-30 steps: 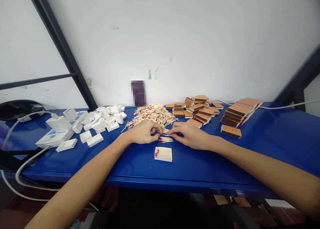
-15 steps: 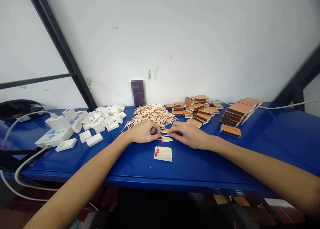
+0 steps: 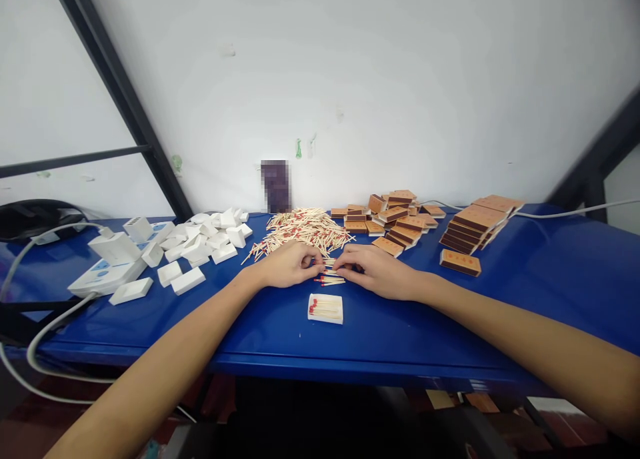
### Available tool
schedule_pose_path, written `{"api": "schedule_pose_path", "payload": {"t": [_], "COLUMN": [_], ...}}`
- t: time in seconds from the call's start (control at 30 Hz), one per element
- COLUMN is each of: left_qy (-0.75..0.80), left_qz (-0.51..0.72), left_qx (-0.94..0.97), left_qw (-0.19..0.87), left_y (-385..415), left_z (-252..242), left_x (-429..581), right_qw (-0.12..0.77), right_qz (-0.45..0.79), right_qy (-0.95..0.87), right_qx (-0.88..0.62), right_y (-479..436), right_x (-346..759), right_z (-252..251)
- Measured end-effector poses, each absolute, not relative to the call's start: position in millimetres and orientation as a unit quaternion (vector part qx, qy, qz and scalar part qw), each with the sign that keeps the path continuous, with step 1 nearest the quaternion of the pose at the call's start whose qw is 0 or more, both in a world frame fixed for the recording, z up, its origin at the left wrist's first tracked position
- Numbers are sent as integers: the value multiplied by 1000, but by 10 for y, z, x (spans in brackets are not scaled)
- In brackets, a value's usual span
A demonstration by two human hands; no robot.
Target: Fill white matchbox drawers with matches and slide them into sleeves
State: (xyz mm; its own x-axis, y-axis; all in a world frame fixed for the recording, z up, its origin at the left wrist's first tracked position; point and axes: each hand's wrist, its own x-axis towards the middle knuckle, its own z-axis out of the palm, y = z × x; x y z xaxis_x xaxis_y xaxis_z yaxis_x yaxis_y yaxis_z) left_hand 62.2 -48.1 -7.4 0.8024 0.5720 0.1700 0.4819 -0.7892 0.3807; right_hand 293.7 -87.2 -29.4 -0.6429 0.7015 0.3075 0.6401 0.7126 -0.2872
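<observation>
My left hand (image 3: 289, 264) and my right hand (image 3: 376, 269) rest on the blue table (image 3: 525, 292), fingertips facing each other. Both pinch at a small bunch of red-tipped matches (image 3: 330, 276) lying between them. Just nearer to me sits a white open tray (image 3: 326, 308) filled with matches, red heads to the left. Behind my hands spreads a big loose pile of matches (image 3: 303, 226).
White empty trays (image 3: 203, 242) are heaped at the left, with a white device (image 3: 107, 272) and grey cables (image 3: 45, 332) beyond them. Brown matchbox sleeves (image 3: 395, 220) lie behind my right hand, and neat stacks of them (image 3: 480, 227) stand farther right. A white wall rises behind.
Both hands have stayed on the small bunch of matches, with the fingertips drawing slightly closer together. Everything else on the table is unmoved.
</observation>
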Motion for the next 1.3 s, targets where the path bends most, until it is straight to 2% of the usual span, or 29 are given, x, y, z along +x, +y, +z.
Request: {"api": "schedule_pose_path", "payload": {"t": [1.3], "left_qy": [281], "left_qz": [115], "left_qx": [935], "left_qw": [185], "left_y": [-482], "left_z": [-78], "left_x": [584], "right_qw": [199], "right_qz": [94], "right_qy": [-899], "right_qx": [-380], "right_y": [-918], "right_x": [2934], "right_z": [-253]}}
